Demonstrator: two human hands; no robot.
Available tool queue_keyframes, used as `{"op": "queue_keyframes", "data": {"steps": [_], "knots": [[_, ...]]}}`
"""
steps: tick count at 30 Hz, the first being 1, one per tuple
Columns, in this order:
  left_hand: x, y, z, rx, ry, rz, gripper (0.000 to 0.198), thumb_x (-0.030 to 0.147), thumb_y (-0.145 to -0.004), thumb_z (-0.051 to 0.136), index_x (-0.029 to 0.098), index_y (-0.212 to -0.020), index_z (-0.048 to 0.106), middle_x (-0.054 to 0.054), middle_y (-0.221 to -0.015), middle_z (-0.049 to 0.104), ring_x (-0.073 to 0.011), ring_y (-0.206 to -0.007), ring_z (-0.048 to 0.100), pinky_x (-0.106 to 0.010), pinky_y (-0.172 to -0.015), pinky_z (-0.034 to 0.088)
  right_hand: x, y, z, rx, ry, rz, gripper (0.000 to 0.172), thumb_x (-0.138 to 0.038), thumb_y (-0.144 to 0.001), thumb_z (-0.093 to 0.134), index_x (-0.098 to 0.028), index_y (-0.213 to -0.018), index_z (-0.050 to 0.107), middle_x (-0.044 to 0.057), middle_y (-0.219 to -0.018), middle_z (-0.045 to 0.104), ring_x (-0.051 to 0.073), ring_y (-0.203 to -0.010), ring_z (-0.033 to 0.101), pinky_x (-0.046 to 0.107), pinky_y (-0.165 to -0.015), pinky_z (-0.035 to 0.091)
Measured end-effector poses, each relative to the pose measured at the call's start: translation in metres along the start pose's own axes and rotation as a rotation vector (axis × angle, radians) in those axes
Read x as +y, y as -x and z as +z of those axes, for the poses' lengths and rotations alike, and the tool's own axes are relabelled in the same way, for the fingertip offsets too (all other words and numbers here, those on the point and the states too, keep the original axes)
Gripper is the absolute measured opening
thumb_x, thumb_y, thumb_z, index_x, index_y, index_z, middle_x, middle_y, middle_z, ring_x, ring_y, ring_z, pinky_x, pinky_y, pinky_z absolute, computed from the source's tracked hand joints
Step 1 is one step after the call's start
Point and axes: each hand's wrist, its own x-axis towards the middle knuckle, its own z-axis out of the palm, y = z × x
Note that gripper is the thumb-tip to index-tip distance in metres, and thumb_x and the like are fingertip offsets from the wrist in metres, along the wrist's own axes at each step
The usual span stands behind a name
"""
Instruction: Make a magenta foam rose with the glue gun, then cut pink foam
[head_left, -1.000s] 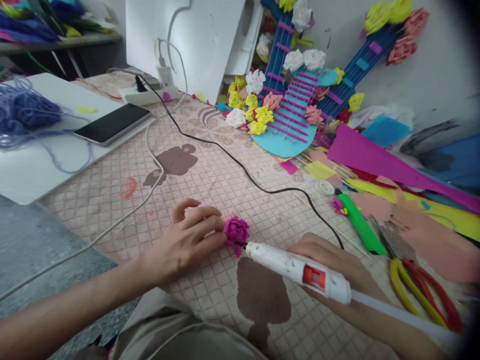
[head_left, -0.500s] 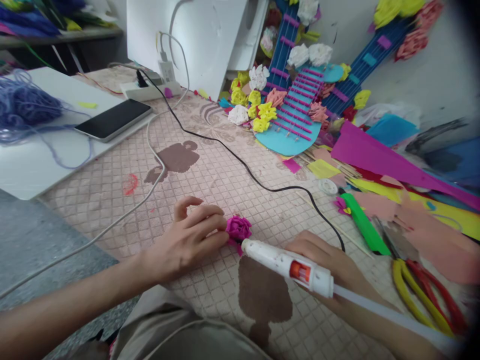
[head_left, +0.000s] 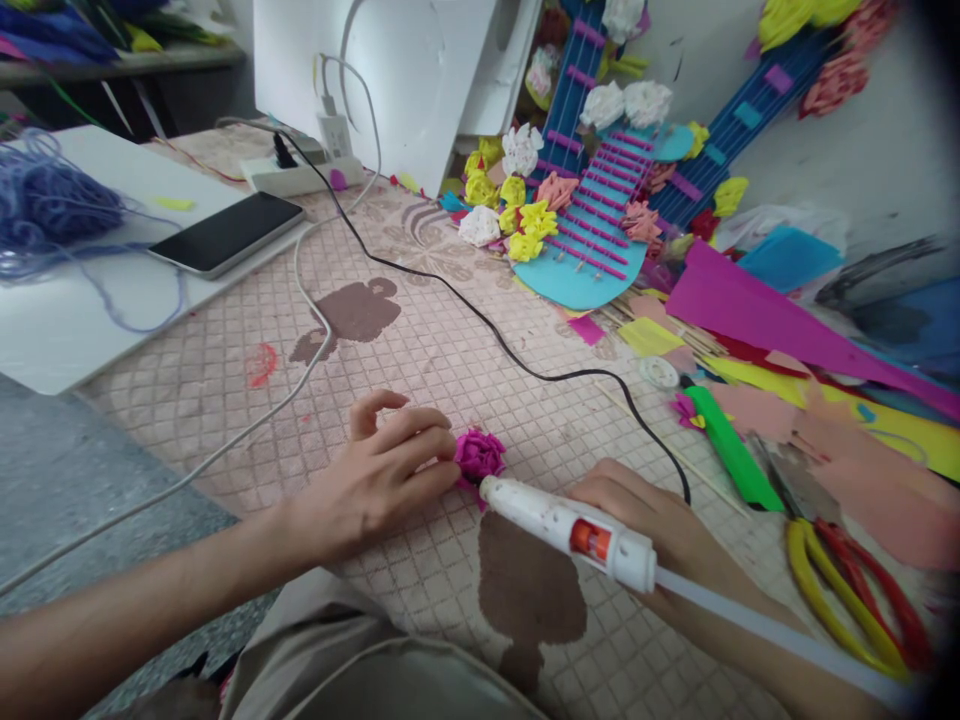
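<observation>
A magenta paper flower (head_left: 481, 455) rests on the patterned tablecloth in front of me. My left hand (head_left: 394, 462) is closed at its left side, the fingertips pressed to its edge and partly hiding the petals there. In my right hand (head_left: 637, 505) is a white hot glue gun (head_left: 551, 520), gripped from behind, with a long glue stick (head_left: 750, 605) sticking out of its rear. The gun's nozzle points left and meets the lower edge of the flower. Whether glue is coming out cannot be seen.
Scissors (head_left: 847, 590), a green utility knife (head_left: 731, 445) and coloured paper (head_left: 795, 310) lie on the right. A black cord (head_left: 487, 325) crosses the table. Behind stand flower-trimmed blue cardboard models (head_left: 592, 240). A phone (head_left: 229, 235) and purple yarn (head_left: 56, 195) are left.
The glue gun has shifted slightly left, its nozzle now closer against the flower's lower edge. My left hand keeps nearly the same place on the flower.
</observation>
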Motion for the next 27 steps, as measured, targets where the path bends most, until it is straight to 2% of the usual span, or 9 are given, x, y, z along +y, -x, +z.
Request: {"op": "queue_keyframes", "data": {"steps": [4,18,27], "knots": [[0.0002,0.0,-0.0011,-0.027,0.014,-0.009,0.029,0.014,-0.1,0.033,0.019,-0.095,0.061,0.0,-0.09,0.066,-0.017,-0.101,0.052,-0.038,-0.094,0.029,-0.0016,0.0016,-0.0017,0.006,0.018,0.014,0.026,-0.035,-0.094,0.039,-0.02,-0.083,0.057,0.004,-0.075,0.055,0.018,-0.068,0.053,0.029,-0.056,0.039],[-0.0012,0.0014,0.003,0.003,0.024,-0.024,0.022,0.014,-0.098,0.039,0.02,-0.095,0.06,-0.001,-0.09,0.065,-0.0176,-0.101,0.051,-0.041,-0.094,0.027,-0.0015,0.0033,-0.0054,0.049,0.007,-0.017,0.02,-0.027,-0.09,0.042,-0.02,-0.078,0.056,0.004,-0.071,0.056,0.018,-0.064,0.054,0.029,-0.053,0.04],[-0.0011,0.0012,0.0019,-0.019,0.027,-0.032,0.028,0.014,-0.099,0.033,0.02,-0.097,0.06,-0.002,-0.091,0.064,-0.0175,-0.102,0.05,-0.04,-0.095,0.026,0.0003,0.0071,-0.0058,0.043,-0.107,0.018,0.01,-0.027,-0.09,0.048,-0.022,-0.09,0.057,0.003,-0.081,0.058,0.016,-0.072,0.056,0.028,-0.06,0.045]]}}
